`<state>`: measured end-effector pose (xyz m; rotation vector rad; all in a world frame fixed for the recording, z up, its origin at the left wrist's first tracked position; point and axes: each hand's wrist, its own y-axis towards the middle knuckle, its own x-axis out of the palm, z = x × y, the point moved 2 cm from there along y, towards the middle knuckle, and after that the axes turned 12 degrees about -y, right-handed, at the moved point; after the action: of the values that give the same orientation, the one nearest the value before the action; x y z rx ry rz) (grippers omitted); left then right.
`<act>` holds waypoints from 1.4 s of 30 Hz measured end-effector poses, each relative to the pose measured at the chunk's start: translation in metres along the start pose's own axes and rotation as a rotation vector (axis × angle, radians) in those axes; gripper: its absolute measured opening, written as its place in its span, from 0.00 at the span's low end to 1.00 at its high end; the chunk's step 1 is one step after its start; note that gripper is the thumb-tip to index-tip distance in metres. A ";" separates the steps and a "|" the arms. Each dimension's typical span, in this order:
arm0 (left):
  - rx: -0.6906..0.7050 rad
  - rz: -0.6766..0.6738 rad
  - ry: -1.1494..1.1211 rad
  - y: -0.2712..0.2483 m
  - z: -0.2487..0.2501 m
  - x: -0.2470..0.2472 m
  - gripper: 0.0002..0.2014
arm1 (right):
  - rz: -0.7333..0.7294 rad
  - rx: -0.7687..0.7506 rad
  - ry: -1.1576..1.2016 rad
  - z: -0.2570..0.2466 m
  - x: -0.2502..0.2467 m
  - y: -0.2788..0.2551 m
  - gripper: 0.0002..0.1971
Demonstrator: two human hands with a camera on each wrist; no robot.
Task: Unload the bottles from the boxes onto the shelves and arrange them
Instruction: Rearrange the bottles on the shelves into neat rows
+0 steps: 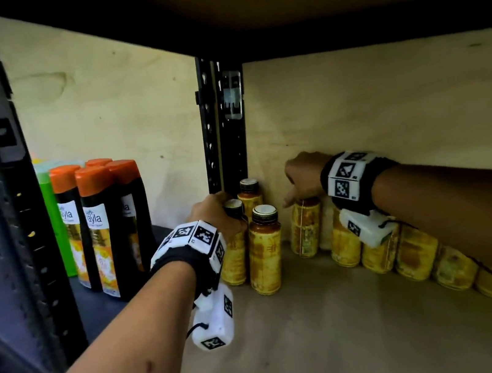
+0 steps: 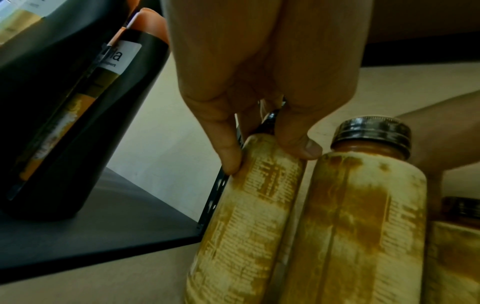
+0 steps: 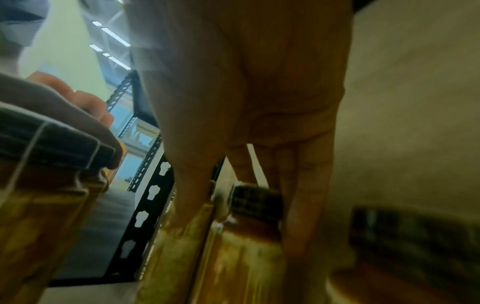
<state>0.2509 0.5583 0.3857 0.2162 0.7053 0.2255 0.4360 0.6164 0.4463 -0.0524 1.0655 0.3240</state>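
Left hand grips a yellow bottle by the neck; right hand pinches another bottle at its cap, back corner. Set both down upright, snug against neighbours, labels forward. Pale wooden shelf, plywood back wall, black metal post, shampoo bottles next bay.

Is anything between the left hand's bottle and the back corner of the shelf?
Yes. Directly behind the yellow bottle gripped by the left hand, another capped bottle already stands in the corner by the black upright.
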 end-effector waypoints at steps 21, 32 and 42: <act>-0.005 -0.013 0.046 0.001 -0.002 0.002 0.28 | 0.153 0.115 0.316 -0.002 0.039 0.006 0.29; -0.011 0.008 0.038 0.000 -0.003 0.004 0.27 | 0.213 0.046 0.341 -0.006 0.046 -0.014 0.32; -0.010 0.011 0.038 0.001 -0.004 0.005 0.23 | 0.016 -0.210 1.140 -0.060 0.013 -0.075 0.32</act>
<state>0.2520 0.5611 0.3797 0.2065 0.7401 0.2445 0.4126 0.5359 0.3973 -0.4582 2.1539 0.4278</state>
